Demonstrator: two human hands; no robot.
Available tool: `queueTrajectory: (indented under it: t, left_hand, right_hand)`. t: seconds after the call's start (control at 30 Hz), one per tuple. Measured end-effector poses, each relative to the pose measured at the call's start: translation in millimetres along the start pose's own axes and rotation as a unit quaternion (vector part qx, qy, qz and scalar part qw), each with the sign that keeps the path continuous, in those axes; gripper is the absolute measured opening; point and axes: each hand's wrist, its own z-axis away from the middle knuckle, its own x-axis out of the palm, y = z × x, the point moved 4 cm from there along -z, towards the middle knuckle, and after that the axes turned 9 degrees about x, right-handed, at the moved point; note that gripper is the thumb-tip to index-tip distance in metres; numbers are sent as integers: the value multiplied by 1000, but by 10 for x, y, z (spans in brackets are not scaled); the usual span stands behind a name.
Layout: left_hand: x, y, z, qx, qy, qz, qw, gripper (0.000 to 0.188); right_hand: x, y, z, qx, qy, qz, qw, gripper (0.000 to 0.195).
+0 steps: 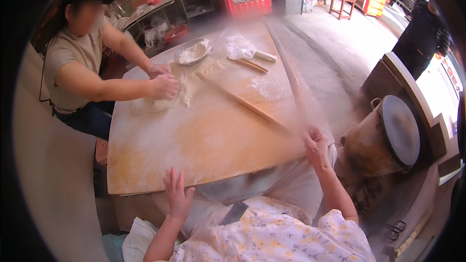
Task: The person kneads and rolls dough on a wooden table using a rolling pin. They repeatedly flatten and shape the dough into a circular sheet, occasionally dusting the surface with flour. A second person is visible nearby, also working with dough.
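Note:
My left hand [178, 194] rests at the near edge of the floury wooden worktable [156, 160], fingers apart, with nothing in it. At the table's right corner is my right hand [316, 147], its fingers curled; a hazy patch there hides whether it grips anything. A long wooden rolling pin [244, 102] lies slantwise across the board, its near end fading into the blur close to my right hand. On the far left a co-worker's two hands [164, 83] press on a mass of dough [156, 103]. Loose flour [187, 89] is scattered beside it.
A metal bowl of flour [193, 52], a clear plastic bag [238, 47] and short wooden sticks [249, 64] lie at the table's far end. A large lidded pot [382, 138] stands to the right. Beyond it is another person [418, 40].

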Motion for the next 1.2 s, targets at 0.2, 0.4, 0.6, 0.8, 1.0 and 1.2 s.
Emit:
queueTrajectory:
  t: [0.2, 0.4, 0.6, 0.8, 1.0, 1.2]
  left_hand:
    - [392, 236, -1234, -17, -125, -27, 992, 88]
    - [576, 37, -1911, -28, -110, -30, 993, 90]
    - [634, -110, -2349, -49, -111, -44, 992, 91]
    - [677, -149, -2629, -68, -107, -26, 992, 91]
    - [747, -148, -2812, -56, -93, -33, 993, 91]
    - [824, -252, -2780, -46, -74, -55, 995, 90]
  right_hand:
    - [-204, -367, -704, -41, -41, 328, 943, 47]
    - [116, -616, -1371, -6, 12, 378, 926, 51]
    - [472, -900, -1500, -179, 77, 479, 856, 50]
    - [944, -1280, -1142, -206, -10, 494, 845, 46]
    - [1777, -1106, -1847, -241, -40, 425, 872, 61]
    - [2806, -1416, -2370, -204, 29, 348, 915, 93]
